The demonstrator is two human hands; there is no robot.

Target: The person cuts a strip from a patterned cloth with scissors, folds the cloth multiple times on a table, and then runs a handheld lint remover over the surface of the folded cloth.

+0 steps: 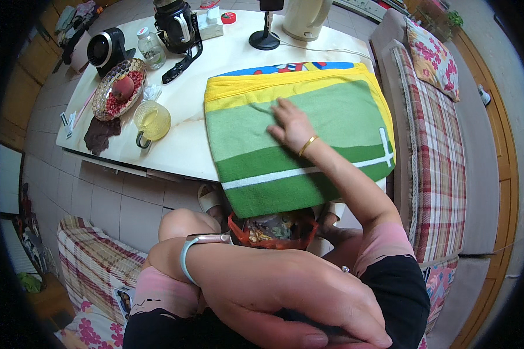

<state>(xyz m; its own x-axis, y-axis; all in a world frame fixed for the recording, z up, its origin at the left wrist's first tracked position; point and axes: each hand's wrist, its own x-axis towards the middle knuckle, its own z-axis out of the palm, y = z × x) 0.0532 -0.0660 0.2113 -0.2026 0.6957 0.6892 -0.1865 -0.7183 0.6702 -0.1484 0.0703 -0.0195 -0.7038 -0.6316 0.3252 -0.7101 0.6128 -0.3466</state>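
Observation:
A folded towel (288, 131), green and yellow with white stripes and a patterned blue edge, lies on the white table (187, 148) and hangs over its near edge. My right hand (293, 126), with a gold bracelet at the wrist, rests on the towel, fingers spread and holding nothing. Large and close to the camera, my left hand (305, 292) is curled near my body, below a smartwatch (209, 238) on a light-blue band. Its fingertips are bunched at the bottom of the picture; whether they grip something is unclear.
A glass mug (153, 121), fruit bowl (119, 89), glass jar (151, 48), black-handled vessel (174, 26), tissue pack (209, 26), phone stand (265, 39) and kettle (305, 19) stand on the table. Beneath its near edge is a red-rimmed waste bag (273, 231). A sofa (436, 157) stands right.

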